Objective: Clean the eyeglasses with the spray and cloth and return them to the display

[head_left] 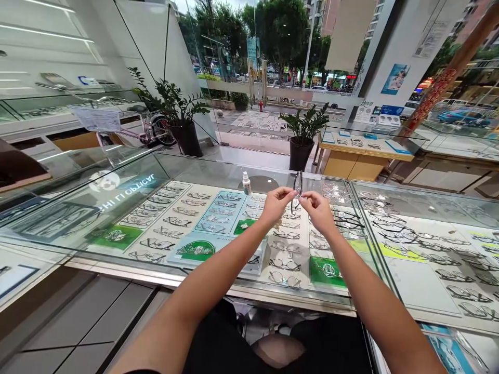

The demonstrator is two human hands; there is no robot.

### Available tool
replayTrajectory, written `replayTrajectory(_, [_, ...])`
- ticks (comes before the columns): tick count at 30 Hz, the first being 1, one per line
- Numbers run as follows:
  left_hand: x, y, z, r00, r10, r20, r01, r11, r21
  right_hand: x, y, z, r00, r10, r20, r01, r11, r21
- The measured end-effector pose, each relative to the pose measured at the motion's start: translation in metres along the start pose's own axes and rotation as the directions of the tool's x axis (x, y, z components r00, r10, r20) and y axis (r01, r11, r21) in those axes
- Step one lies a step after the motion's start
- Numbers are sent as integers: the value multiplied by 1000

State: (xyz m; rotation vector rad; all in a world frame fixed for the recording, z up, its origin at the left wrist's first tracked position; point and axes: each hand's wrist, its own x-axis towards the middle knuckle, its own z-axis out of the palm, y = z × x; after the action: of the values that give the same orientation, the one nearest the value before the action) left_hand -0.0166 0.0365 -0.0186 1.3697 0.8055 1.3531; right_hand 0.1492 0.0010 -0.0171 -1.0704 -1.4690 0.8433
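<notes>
Both hands are raised close together above the glass display counter [218, 182]. My left hand [277, 203] pinches a pair of dark-framed eyeglasses [298, 182] from the left side. From the right, my right hand [316, 208] has its fingers closed on the same eyeglasses, which are held upright between the fingertips. A small white spray bottle [246, 183] stands on the glass to the left of the hands. Under the glass lie several rows of eyeglasses [285, 265], with a green card [328, 270] among them.
Beyond the counter stand two potted plants [186, 136] [301, 150], a bicycle [156, 129] and a wooden display table [351, 156]. More glass cases adjoin at the right. A large window shows the street.
</notes>
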Motion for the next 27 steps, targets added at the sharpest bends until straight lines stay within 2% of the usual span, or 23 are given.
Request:
replayTrajectory(6, [1,-3,1,999,19,34,-20,1000,7,3,8,-6,999,-14,-29,14,1000,-1])
replayTrajectory(10, [4,-8,-4,996,50,79,-54,997,52,4,4,-16,988,-47,-149,20,983,-181])
replayTrajectory(12, [5,-9,-7,994,45,101,-56,993,102,3,1,-22,962,-121,-246,30,938,-346])
replayTrajectory(15, [5,-8,-11,990,31,139,-57,981,188,4,-3,-34,897,-244,-370,14,850,-527])
replayTrajectory(18, [5,-5,-13,983,14,186,-66,958,278,6,-6,-42,834,-347,-429,29,805,-593])
replayTrajectory(21, [5,-5,-12,980,-18,200,-28,974,225,5,-9,-39,809,-403,-428,94,807,-583])
replayTrajectory(23, [6,-5,-10,985,-13,175,-10,992,126,2,-11,-31,825,-395,-405,119,821,-558])
replayTrajectory(27, [5,-8,-6,990,29,140,-39,997,69,-4,-8,-12,919,-286,-271,127,866,-483])
